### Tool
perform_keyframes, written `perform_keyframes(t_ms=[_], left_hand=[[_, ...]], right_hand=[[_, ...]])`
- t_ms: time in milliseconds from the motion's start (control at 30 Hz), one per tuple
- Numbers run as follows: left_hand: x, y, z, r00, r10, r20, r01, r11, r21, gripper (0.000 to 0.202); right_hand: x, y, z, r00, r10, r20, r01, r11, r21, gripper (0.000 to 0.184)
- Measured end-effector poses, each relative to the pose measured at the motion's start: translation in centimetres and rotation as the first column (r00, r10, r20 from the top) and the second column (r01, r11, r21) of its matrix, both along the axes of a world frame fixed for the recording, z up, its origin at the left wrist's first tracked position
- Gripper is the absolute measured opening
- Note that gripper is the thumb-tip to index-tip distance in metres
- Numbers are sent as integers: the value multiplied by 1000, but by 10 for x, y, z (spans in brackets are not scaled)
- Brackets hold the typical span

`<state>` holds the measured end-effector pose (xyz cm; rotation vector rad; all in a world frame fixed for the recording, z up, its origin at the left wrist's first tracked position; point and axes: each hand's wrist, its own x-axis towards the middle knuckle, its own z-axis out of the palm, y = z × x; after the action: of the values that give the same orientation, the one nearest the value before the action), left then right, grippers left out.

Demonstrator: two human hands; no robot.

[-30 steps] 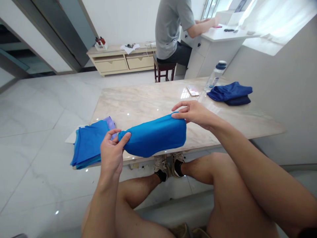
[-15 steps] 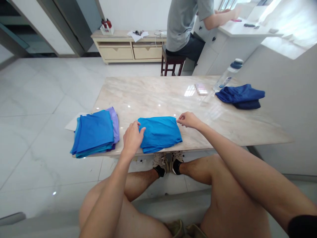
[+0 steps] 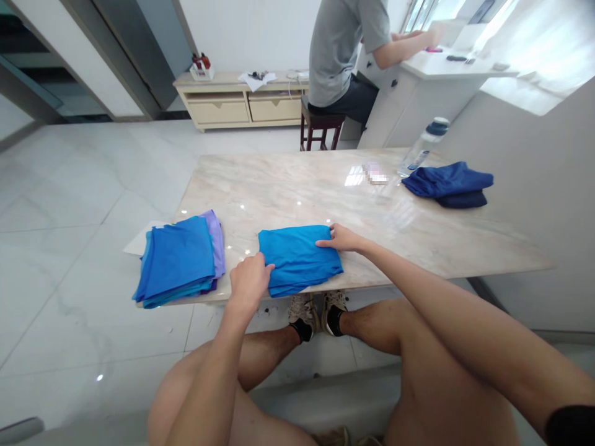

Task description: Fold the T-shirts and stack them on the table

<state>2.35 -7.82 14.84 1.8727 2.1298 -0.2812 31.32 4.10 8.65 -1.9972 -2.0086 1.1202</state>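
Note:
A folded bright blue cloth point(image 3: 297, 259) lies flat near the front edge of the table. At its left edge is my left hand point(image 3: 250, 279), fingers curled in and the thumb resting on top of the fabric. My right hand point(image 3: 344, 238) pinches the upper right corner, with the thumb above and the fingers at the edge, partly hidden. To the left sits a stack of folded cloths point(image 3: 179, 257) in blue, teal and purple, a little over the table's front corner.
The marble-look table point(image 3: 274, 186) also bears a clear water bottle point(image 3: 421, 148), a crumpled dark blue cloth point(image 3: 450, 183) and a blurred small item point(image 3: 375, 173). White paper point(image 3: 142, 238) sticks out behind the stack. Beyond, a person point(image 3: 332, 56) sits on a stool point(image 3: 320, 124) at a white counter.
My right hand has moved left onto the cloth's right corner, its thumb now on top. My left hand has shifted slightly down and its fingers have closed at the left edge.

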Motion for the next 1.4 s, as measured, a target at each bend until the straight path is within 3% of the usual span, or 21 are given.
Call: perform_keyframes(t_ms=[167, 333, 467, 633, 767, 900, 1000, 1133, 1233, 1300, 1400], left_hand=[[-8, -15, 9, 999, 21, 30, -21, 1000, 19, 40], [-13, -20, 10, 999, 23, 47, -25, 999, 35, 43], [-14, -17, 5, 997, 7, 77, -10, 999, 46, 42], [-10, -14, 3, 994, -30, 102, 23, 997, 71, 41], [-9, -14, -1, 991, -68, 116, 61, 996, 60, 41], [-13, -12, -13, 963, -200, 182, 201, 980, 16, 33], [-17, -9, -24, 924, -274, 266, 290, 957, -22, 42], [-24, -4, -32, 912, -286, 295, 306, 952, -25, 44], [-29, -1, -37, 911, -283, 301, 301, 954, -13, 43], [-31, 2, -40, 908, -287, 306, 282, 957, 59, 48], [-32, 9, -41, 872, -368, 324, 266, 910, 319, 62]], right_hand=[[-15, 0, -7, 988, -93, -120, 90, 995, -36, 55], [-22, -3, 4, 958, -79, -277, 63, 996, -68, 27], [-24, -10, 15, 902, -120, -416, 19, 971, -239, 36], [-22, -17, 20, 901, -129, -413, -50, 917, -396, 50], [-13, -18, 21, 901, -189, -389, -8, 892, -451, 49], [-4, -18, 24, 899, -175, -401, -8, 909, -416, 41], [-4, -21, 22, 913, -155, -377, 5, 930, -369, 39], [-17, -33, 17, 930, -114, -349, -34, 920, -391, 45], [-26, -35, 21, 960, -89, -265, -22, 922, -386, 39], [-23, -30, 29, 968, -101, -232, 22, 948, -319, 37], [4, -21, 46, 968, -140, -210, 86, 965, -248, 36]])
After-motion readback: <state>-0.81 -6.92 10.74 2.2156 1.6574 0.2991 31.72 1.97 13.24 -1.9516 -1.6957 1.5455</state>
